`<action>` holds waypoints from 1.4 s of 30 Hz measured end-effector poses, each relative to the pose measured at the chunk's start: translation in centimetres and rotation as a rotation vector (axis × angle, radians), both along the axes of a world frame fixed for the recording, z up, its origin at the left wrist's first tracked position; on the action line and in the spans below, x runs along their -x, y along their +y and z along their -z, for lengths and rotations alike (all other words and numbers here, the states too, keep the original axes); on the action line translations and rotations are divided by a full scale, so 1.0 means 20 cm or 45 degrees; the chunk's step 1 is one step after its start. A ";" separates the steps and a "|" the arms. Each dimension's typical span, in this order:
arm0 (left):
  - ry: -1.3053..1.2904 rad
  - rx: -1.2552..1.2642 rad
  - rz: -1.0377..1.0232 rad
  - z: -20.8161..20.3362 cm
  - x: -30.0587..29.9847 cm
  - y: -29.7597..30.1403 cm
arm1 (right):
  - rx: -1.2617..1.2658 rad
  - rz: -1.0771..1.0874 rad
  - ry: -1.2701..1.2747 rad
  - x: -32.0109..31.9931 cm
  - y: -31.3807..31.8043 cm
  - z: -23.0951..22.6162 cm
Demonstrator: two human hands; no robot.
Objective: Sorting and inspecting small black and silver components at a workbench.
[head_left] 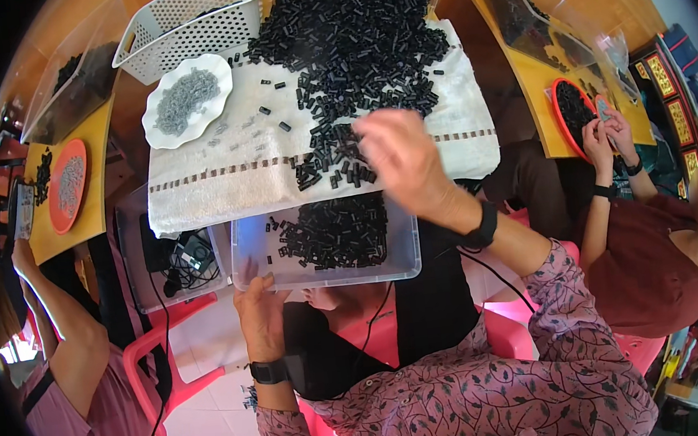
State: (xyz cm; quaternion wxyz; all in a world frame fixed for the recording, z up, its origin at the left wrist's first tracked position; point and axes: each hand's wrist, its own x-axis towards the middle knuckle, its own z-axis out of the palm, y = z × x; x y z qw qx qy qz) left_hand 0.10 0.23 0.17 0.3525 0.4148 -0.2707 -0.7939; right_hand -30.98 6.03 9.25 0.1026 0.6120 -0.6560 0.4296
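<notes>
My left hand point(259, 315) grips the near left rim of a clear plastic tub point(409, 250), thumb over the edge. The tub sits against the table's front edge, with a heap of small black oblong plastic pieces point(338, 234) in it. Above the tub, my right hand point(402, 158) is over the table edge, beside a trail of the same black pieces point(338, 147). Motion smears its fingers, so I cannot make out whether they hold anything. That trail runs back to a large black pile point(346, 16) on a white cloth point(195, 191).
A scalloped white plate point(158, 135) of small clear pieces point(186, 101) and a perforated white basket point(188, 32) stand at the back left. Co-workers sit on both sides, with red trays point(78, 152) on yellow tables. Below left, another tub point(215, 269) holds cables.
</notes>
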 end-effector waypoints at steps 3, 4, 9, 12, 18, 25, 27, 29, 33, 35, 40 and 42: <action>0.024 -0.007 -0.016 0.01 0.00 0.00 | 0.020 0.290 -0.100 0.26 0.00 0.09; 0.045 -0.002 -0.002 0.02 0.00 -0.01 | -0.001 0.360 -0.060 0.35 0.01 0.13; 0.039 -0.013 0.003 0.01 0.01 -0.01 | -0.153 0.524 0.001 0.51 0.02 0.27; 0.045 -0.010 0.016 0.04 -0.01 -0.01 | -0.231 0.529 0.034 0.49 0.01 0.29; 0.056 -0.017 -0.011 0.05 -0.01 -0.01 | -0.262 0.454 0.011 0.44 0.01 0.27; 0.002 -0.040 -0.019 0.01 0.02 -0.01 | -0.227 0.420 -0.029 0.34 0.01 0.25; 0.006 -0.045 -0.024 0.01 0.02 -0.01 | -0.222 0.406 -0.047 0.32 0.01 0.25; -0.006 -0.038 -0.019 0.02 0.01 -0.01 | -0.219 0.402 -0.055 0.28 0.00 0.25; -0.005 -0.044 -0.018 0.01 0.01 -0.01 | -0.196 0.404 -0.038 0.23 -0.01 0.26; -0.008 -0.028 -0.023 -0.01 0.03 0.00 | -0.190 0.360 -0.034 0.21 -0.01 0.26; 0.035 -0.020 -0.015 -0.01 0.02 0.00 | -0.191 0.341 -0.038 0.16 -0.02 0.24; 0.053 -0.018 -0.014 -0.01 0.02 0.00 | -0.191 0.335 -0.038 0.14 -0.02 0.24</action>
